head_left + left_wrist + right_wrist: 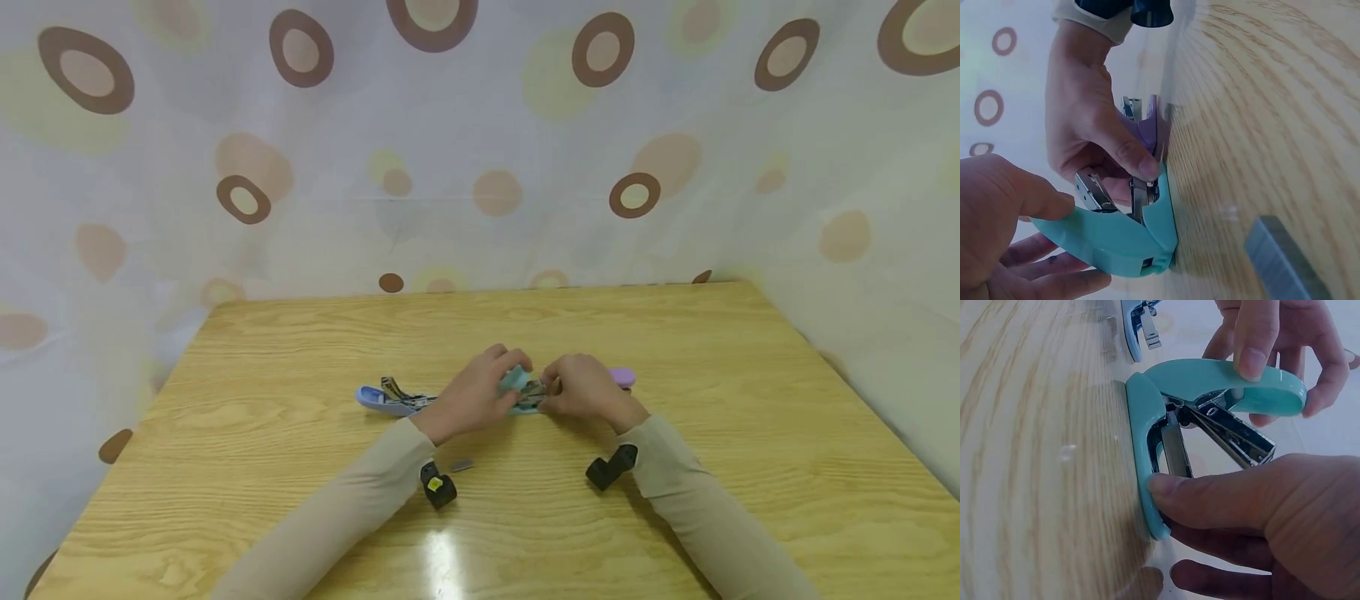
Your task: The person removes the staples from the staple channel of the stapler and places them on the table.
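Observation:
A teal stapler (513,380) stands on the table between both hands, its top cover swung up away from its base (1141,444). Its metal magazine (1235,434) sticks out between cover and base. With thumb and fingers my left hand (480,390) grips the raised cover (1091,240). My right hand (585,388) pinches the front part of the base, thumb (1169,487) on the near side; its other fingertips are partly hidden. A grey strip of staples (462,465) lies on the wood nearer the body, also large in the left wrist view.
To the left lies a blue stapler (375,400), opened, its metal part tilted up. A purple stapler (622,377) lies behind the right hand and is partly covered by it. The wooden table (300,350) ends at a patterned curtain (450,208).

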The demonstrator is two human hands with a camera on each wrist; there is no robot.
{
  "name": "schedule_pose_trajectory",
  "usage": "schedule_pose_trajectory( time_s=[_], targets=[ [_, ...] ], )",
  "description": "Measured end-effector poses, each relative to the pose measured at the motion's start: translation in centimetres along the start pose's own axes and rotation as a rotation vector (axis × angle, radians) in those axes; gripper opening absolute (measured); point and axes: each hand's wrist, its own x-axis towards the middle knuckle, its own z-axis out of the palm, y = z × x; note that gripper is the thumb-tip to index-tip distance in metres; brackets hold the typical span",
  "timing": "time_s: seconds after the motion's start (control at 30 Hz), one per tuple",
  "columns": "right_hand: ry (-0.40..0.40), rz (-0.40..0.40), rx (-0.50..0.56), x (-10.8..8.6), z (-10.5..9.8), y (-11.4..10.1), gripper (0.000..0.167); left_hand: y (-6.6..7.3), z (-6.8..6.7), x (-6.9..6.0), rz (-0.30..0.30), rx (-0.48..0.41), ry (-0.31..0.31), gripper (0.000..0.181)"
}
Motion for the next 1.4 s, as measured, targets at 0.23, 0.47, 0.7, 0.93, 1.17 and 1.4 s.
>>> schedule_pose_trajectory(
  time_s=[0.23, 0.47, 0.7, 0.93, 1.17, 1.4],
  targets=[
    [-0.014, 0.033, 0.007, -0.2, -0.1, -0.2, 0.010, -0.2, -0.6, -0.8, -0.009, -0.004, 0.085, 0.018],
    [-0.017, 0.035, 0.018, -0.1, -0.1, 0.0, 0.009, -0.3, -0.9, -1.4, 0.005, 0.006, 0.138, 0.011],
    [-0.011, 0.044, 0.024, -0.4, -0.5, 0.0, 0.009, -0.3, -0.8, -1.5, 0.050, 0.028, 0.182, 0.014],
    [0.000, 0.029, 0.031, -0.2, 0.0, -0.2, 0.009, -0.5, -1.1, -2.3, 0.031, 0.064, 0.207, 0.017],
    [-0.014, 0.037, 0.011, -0.3, -0.2, -0.3, 0.009, -0.9, -1.6, -2.9, -0.071, 0.036, 0.183, 0.012],
    [-0.015, 0.026, 0.005, -0.2, -0.2, -0.3, 0.010, -1.7, -1.8, -4.2, -0.110, 0.020, 0.189, 0.017]
  ],
)
